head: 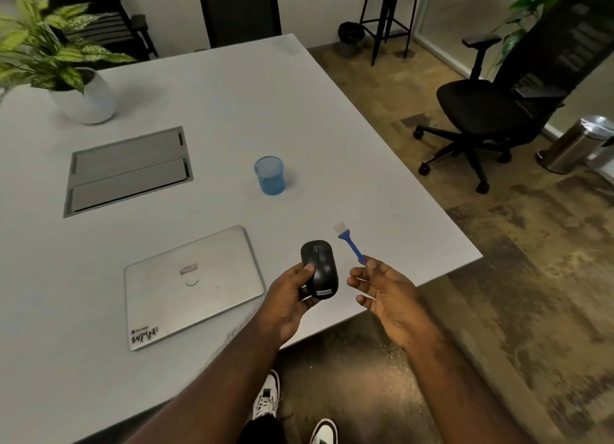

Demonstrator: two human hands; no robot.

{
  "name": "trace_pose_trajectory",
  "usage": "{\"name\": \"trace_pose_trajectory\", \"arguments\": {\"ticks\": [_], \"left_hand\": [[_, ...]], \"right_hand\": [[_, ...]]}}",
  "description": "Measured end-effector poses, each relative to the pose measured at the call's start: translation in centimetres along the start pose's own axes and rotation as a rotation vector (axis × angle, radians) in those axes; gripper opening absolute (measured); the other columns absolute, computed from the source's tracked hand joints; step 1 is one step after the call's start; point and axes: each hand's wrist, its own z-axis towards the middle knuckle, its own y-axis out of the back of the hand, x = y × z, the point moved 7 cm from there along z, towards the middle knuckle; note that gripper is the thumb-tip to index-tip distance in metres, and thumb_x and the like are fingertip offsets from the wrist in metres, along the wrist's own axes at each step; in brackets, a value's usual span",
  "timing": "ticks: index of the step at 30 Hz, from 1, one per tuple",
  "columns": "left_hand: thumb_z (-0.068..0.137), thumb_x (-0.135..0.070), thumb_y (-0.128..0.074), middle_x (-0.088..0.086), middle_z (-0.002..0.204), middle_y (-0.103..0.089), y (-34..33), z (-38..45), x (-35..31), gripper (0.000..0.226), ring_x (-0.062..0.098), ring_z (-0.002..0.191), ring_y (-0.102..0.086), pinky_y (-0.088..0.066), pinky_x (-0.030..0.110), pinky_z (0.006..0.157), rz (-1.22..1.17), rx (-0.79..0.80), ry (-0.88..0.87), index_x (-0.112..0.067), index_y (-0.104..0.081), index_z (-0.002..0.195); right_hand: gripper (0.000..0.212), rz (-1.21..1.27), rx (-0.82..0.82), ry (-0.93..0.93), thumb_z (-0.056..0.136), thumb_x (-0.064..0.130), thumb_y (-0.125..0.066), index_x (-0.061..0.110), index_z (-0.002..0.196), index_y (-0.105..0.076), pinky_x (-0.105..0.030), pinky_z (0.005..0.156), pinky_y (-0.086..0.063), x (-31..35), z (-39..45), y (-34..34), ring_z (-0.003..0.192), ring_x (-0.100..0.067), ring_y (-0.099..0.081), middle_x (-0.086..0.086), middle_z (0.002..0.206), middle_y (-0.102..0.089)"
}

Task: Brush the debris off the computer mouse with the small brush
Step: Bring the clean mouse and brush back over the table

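Note:
A black computer mouse (319, 269) is held just above the white table's near right part, with my left hand (288, 302) shut around its left side and tail end. To its right my right hand (385, 294) pinches the end of a small blue-handled brush (349, 244). The brush's pale bristles point up and away, a short gap to the right of the mouse and not touching it. No debris on the mouse is distinguishable.
A closed silver laptop (192, 282) lies left of the mouse. A blue cup (269, 175) stands farther back, with a grey cable hatch (128, 171) and a potted plant (66, 61) beyond. The table's edge (458, 244) runs close on the right; a black office chair (491, 111) stands on the floor.

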Motion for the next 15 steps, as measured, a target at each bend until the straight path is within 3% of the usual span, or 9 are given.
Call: {"name": "trace_pose_trajectory", "arguments": {"ticks": [6,10,15], "left_hand": [[0.09,-0.023,-0.065,0.012,0.111,-0.07,2.0,4.2,-2.2,0.031,0.03,0.105,-0.066,-0.055,0.035,0.08,-0.006,-0.013,0.004,-0.016,-0.061,0.12],[0.09,-0.022,-0.065,0.014,0.112,-0.069,3.8,7.3,-3.0,0.031,0.031,0.105,-0.066,-0.055,0.039,0.087,-0.003,-0.046,0.013,-0.013,-0.06,0.12],[0.091,-0.02,-0.065,0.015,0.114,-0.068,5.3,10.6,-3.3,0.031,0.03,0.105,-0.066,-0.056,0.035,0.084,0.02,-0.065,0.057,-0.013,-0.059,0.121]], "right_hand": [[0.022,-0.201,-0.032,0.102,0.105,0.032,-0.045,0.024,0.104,-0.065,-0.035,0.08,-0.052,0.4,4.3,-3.2,0.109,-0.018,-0.068,0.006,0.099,-0.077],[0.021,-0.288,-0.077,0.133,0.107,0.028,-0.04,0.02,0.112,-0.059,-0.046,0.102,-0.048,-0.1,7.7,-5.4,0.126,-0.022,-0.056,0.0,0.125,-0.067],[0.021,-0.328,-0.072,0.134,0.106,0.022,-0.042,0.013,0.118,-0.058,-0.049,0.106,-0.046,-1.0,11.3,-8.0,0.125,-0.029,-0.057,-0.008,0.13,-0.065]]}}
